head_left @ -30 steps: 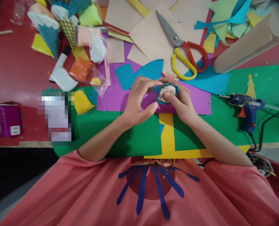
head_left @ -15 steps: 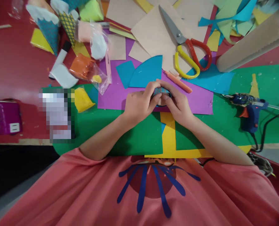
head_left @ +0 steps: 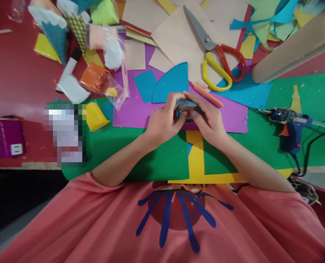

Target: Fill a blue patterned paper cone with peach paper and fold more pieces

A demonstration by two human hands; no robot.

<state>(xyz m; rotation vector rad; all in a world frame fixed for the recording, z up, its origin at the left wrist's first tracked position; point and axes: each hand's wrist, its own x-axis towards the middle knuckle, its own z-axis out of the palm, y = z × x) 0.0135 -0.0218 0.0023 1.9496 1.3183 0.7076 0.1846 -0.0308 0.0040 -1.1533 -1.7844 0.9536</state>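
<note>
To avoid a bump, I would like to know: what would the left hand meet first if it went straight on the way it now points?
Past the held blue piece, the left hand would probably meet the right hand first; their fingertips look very close, but whether they touch is unclear.

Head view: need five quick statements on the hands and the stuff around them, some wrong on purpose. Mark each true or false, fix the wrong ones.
1. The left hand and right hand both hold a grid-patterned piece. True.
2. The scissors' two handle loops match in colour. False: the scissors have one yellow loop and one red.
3. The glue gun lies on the green sheet. True.
4. The orange packet is on the right hand's side. False: the orange packet lies beyond the left hand, to its left.
5. The fan-shaped blue piece overlaps the purple sheet. True.
</note>
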